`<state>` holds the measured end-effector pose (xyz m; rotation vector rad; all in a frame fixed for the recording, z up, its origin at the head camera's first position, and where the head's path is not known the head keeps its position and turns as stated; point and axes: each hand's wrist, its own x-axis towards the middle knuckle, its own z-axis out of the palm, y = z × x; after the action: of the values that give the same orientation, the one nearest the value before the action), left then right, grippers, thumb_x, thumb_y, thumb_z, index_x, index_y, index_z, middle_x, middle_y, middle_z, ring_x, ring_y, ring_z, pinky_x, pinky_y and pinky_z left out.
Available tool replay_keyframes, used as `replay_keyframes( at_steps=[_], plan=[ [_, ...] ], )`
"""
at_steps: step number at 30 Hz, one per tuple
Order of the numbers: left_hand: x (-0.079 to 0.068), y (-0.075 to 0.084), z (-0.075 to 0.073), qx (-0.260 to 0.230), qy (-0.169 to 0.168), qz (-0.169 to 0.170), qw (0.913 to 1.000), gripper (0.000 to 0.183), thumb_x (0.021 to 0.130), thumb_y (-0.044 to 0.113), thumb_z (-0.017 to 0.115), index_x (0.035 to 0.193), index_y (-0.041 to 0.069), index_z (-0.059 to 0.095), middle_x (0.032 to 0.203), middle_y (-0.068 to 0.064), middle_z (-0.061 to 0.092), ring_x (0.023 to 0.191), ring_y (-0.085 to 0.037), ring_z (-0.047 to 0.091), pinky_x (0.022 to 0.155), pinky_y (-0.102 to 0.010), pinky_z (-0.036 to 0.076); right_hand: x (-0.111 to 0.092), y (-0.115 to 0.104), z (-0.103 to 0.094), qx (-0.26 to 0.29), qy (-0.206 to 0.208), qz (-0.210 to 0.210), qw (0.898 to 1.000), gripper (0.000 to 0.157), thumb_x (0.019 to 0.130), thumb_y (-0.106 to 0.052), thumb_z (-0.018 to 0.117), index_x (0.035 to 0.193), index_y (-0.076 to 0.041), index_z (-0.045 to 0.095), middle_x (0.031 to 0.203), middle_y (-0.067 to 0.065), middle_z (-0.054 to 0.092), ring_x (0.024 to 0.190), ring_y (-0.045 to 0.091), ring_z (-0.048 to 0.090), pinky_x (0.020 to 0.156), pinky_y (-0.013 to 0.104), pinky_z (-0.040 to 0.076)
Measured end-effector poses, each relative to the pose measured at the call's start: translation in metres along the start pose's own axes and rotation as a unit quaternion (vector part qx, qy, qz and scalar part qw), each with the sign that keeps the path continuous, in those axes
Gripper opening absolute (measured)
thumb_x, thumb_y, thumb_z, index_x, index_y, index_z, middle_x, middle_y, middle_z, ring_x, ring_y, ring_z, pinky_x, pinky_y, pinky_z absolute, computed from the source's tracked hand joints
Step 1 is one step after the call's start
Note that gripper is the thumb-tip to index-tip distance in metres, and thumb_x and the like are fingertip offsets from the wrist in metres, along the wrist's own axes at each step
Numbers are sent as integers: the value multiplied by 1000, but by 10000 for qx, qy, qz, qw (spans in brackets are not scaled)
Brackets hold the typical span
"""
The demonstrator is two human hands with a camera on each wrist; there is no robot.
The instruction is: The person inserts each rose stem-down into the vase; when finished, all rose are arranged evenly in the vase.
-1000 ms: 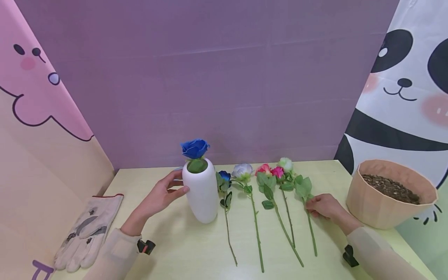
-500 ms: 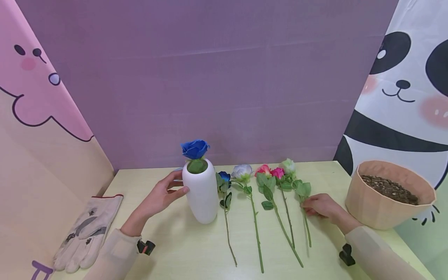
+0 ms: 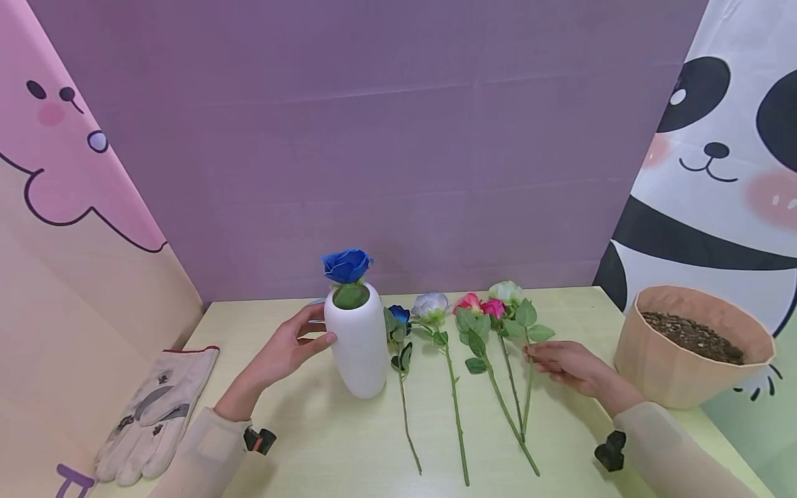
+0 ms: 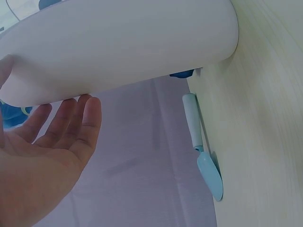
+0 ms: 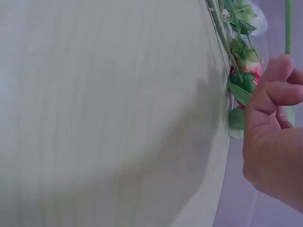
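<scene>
A white vase (image 3: 360, 356) stands on the table with a blue rose (image 3: 346, 267) in its mouth. My left hand (image 3: 288, 351) holds the vase's upper left side, thumb in front and fingers behind; the left wrist view shows the fingertips against it. Over on the right, my right hand (image 3: 569, 364) pinches the green stem of a white flower (image 3: 506, 292) below its leaves. In the right wrist view that stem (image 5: 288, 28) rises from between thumb and fingers. Left of it lie a red-pink rose (image 3: 468, 302) and a magenta rose (image 3: 494, 308).
A pale lilac flower (image 3: 431, 306) and a dark blue rose (image 3: 400, 315) lie beside the vase. Work gloves (image 3: 158, 415) rest at the left edge, and a peach pot (image 3: 660, 366) of soil stands at the right. A light blue trowel (image 4: 191, 123) lies behind the vase.
My right hand has moved left, lifting and shifting the white flower's stem toward the magenta rose's stem. The left hand and the vase have stayed in place.
</scene>
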<state>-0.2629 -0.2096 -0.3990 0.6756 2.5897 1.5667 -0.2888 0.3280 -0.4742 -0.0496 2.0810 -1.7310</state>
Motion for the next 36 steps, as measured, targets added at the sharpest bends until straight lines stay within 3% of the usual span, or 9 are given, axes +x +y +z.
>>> replay_keyframes(
  at_steps=[5, 18, 27, 36],
  plan=[
    [0, 0, 0, -9, 3, -13, 10000, 57, 95, 35, 68, 146, 26, 44, 141, -8, 54, 129, -37, 56, 98, -44, 56, 1, -3, 3, 306, -106, -152, 9994, 33, 104, -23, 54, 129, -1, 59, 105, -12, 70, 83, -1, 64, 63, 15, 46],
    [0, -2, 0, 39, 20, -24, 10000, 57, 95, 37, 68, 146, 29, 44, 142, -7, 54, 128, -34, 57, 98, -44, 56, 3, -19, 18, 713, 303, -252, 9967, 23, 103, -21, 56, 121, -6, 58, 95, -11, 71, 84, 0, 68, 70, 14, 55],
    [1, -2, 0, 77, 0, -75, 9999, 60, 95, 38, 68, 147, 26, 42, 144, -8, 52, 130, -34, 56, 98, -44, 56, 5, -29, 25, 534, 697, -270, 9958, 54, 103, -29, 58, 140, 5, 40, 97, -15, 68, 89, 0, 68, 70, 15, 54],
    [0, -1, 0, 85, 11, -73, 9999, 61, 95, 38, 68, 148, 24, 42, 144, -9, 52, 130, -37, 55, 98, -46, 55, 5, -43, 32, 695, 924, -836, 9898, 46, 102, -25, 59, 133, 6, 46, 95, -10, 69, 87, 2, 69, 77, 17, 58]
  ],
)
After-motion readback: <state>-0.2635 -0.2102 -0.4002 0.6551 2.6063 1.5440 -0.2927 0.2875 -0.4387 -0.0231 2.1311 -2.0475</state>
